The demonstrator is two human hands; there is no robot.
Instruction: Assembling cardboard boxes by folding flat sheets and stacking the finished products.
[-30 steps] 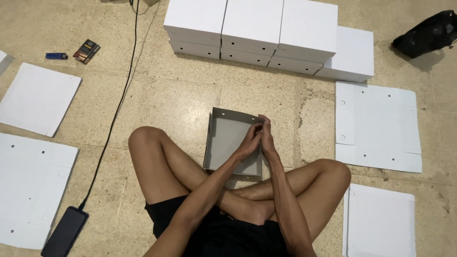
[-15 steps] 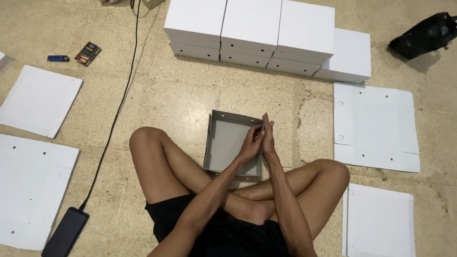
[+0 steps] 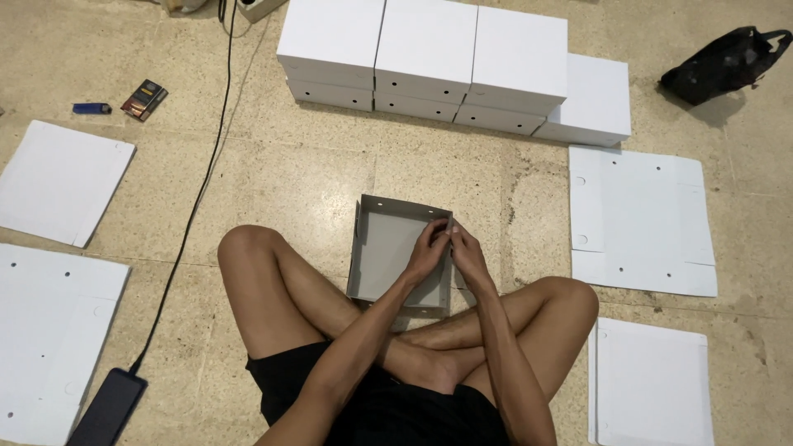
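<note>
At the centre of the frame a half-folded grey cardboard box lies open on the floor between the person's crossed legs; both hands meet at its right wall. The left hand and right hand pinch that wall's upper edge, each grip closed on the cardboard; finished white boxes stand stacked at upper centre.

Just one camera here, strapped on the person's head, looking almost straight down at the floor from sitting height. Their crossed legs fill the bottom middle of the frame, fairly near; the stacked white boxes run along the top edge.
</note>
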